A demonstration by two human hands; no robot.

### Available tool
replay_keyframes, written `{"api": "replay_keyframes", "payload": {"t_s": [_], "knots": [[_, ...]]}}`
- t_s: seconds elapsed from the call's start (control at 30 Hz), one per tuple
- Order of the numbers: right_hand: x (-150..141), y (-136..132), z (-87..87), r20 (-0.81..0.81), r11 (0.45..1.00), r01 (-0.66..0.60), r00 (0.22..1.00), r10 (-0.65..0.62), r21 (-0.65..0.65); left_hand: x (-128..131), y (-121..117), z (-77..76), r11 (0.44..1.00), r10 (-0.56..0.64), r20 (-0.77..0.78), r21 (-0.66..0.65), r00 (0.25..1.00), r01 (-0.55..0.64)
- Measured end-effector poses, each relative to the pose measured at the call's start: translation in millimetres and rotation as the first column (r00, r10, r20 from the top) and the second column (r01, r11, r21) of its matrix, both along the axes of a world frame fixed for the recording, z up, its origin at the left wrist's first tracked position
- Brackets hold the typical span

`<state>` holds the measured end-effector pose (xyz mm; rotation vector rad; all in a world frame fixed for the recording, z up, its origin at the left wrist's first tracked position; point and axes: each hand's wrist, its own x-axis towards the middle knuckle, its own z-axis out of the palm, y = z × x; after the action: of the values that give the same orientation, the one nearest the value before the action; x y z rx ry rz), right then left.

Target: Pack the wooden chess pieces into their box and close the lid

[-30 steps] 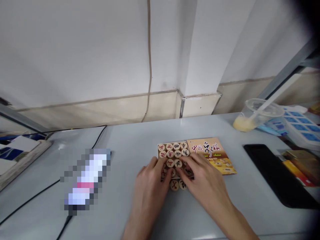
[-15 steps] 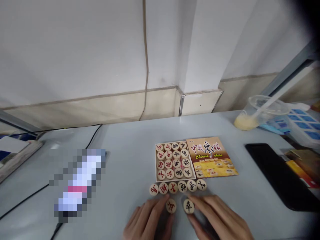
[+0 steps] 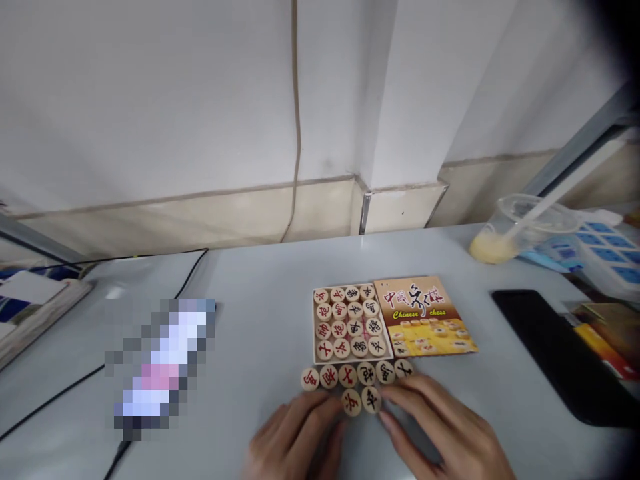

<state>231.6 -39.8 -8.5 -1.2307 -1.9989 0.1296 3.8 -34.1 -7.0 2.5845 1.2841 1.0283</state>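
Viewing the pale grey table (image 3: 240, 287) from left to right, with clock positions read about the tray, we first find a pixelated, lit rectangular device (image 3: 165, 363) toward nine o'clock, a black cable (image 3: 116, 460) at its lower end. At seven o'clock, our left hand (image 3: 295, 433) has its thumb and forefinger apart, the forefinger touching the left edge of a round wooden disc with a red character (image 3: 351, 403). The shallow white square tray (image 3: 315, 333) lies flat, bearing sixteen round wooden discs in four rows: red characters in the two left columns, black in the two right. Below its near edge runs a row of six similar discs (image 3: 347, 375), three red on the left, three black on the right. Closer to us, at six o'clock, the red-character disc lies just beside a round wooden disc with a black character (image 3: 371, 400). Our right hand (image 3: 445, 427), between four and five o'clock, touches the latter's right edge, thumb and forefinger apart. At three o'clock, we note the brown-and-yellow printed Chinese chess cover (image 3: 425, 317) beside the tray; farther out, a clear plastic cup (image 3: 523, 223) tilts toward two o'clock, and a flat black rectangular slab (image 3: 560, 353) lies toward three.
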Motion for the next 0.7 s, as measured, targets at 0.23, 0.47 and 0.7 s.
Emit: {"api": "replay_keyframes", "payload": {"t_s": [0.23, 0.47, 0.7], "knots": [[12.4, 50.8, 19.2, 0.153, 0.994, 0.109, 0.982, -0.109, 0.005, -5.0, 55.2, 34.5, 0.966, 0.195, -0.137, -0.145, 0.971, -0.215], [10.4, 81.6, 15.3, 0.311, 0.986, 0.168, 0.938, -0.154, -0.020, -4.8, 93.1, 32.6, 0.915, 0.183, -0.224, -0.318, 0.957, -0.249], [13.3, 78.5, 11.9, 0.190, 0.987, 0.156, 0.971, -0.149, -0.027, -7.1, 89.1, 33.0, 0.914, 0.200, -0.154, -0.326, 0.968, -0.241]]}}
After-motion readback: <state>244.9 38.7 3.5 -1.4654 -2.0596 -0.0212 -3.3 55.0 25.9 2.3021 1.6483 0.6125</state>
